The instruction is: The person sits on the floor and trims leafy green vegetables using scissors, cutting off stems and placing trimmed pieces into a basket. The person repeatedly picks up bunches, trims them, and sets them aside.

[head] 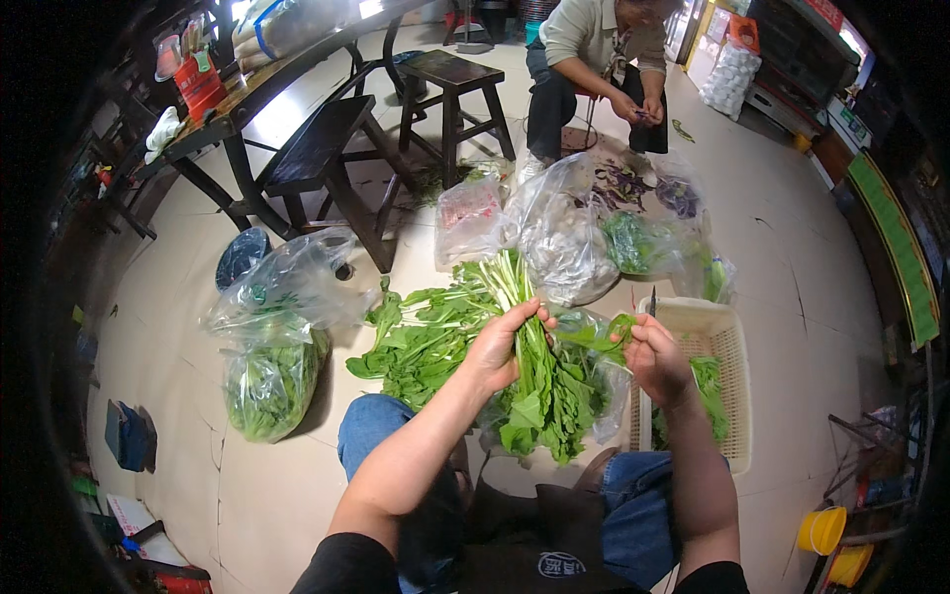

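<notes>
My left hand [508,340] is closed around a bunch of leafy greens [536,371], pale stems pointing away from me and leaves hanging towards my lap. Between the fingertips of my right hand [659,362] is a green leaf [605,335], stretched out beside the bunch. A heap of loose greens [423,364] lies on the floor under and left of my left hand. Below my right forearm stands a cream plastic basket [731,393] with some leaves [709,390] inside, partly hidden by the arm.
A clear bag of greens [271,393] stands at left, near a dark basin [241,256]. Ahead are a bag of pale produce [568,256], purple trimmings [622,184] and a seated person [608,67] handling something small. Dark wooden stools [453,78] stand by a table [245,111].
</notes>
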`<action>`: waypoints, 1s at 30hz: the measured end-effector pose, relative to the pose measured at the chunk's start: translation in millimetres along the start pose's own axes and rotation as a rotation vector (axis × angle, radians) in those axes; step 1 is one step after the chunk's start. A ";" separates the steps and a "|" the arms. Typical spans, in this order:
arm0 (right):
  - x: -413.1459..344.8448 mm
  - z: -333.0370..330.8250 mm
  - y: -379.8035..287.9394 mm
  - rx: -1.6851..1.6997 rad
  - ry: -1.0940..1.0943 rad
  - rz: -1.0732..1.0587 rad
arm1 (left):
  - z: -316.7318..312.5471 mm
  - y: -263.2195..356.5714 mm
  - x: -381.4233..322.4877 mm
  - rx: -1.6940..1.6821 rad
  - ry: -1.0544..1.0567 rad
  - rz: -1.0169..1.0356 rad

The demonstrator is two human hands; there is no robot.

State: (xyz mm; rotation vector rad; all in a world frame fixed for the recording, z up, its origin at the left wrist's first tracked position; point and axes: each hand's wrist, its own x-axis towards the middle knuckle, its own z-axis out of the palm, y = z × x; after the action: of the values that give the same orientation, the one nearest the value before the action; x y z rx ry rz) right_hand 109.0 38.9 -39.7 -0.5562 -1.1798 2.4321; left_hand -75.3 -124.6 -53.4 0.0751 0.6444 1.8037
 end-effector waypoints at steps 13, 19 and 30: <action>-13.9 27.8 27.8 -1.526 0.089 -0.322 | 10.8 -17.1 -5.0 0.313 0.179 -0.041; -21.9 59.6 37.5 -1.227 -0.195 0.092 | 20.7 -32.8 -4.8 0.278 0.295 0.045; -17.6 51.0 34.7 -0.158 -0.127 0.435 | 7.4 -15.7 -12.2 0.277 -0.048 -0.092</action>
State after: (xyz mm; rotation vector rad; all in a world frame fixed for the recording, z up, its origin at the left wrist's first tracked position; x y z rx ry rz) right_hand 92.7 -23.0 -35.2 -0.7859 -1.4375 2.7831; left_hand -54.9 -129.8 -51.1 0.2706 0.8465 1.6108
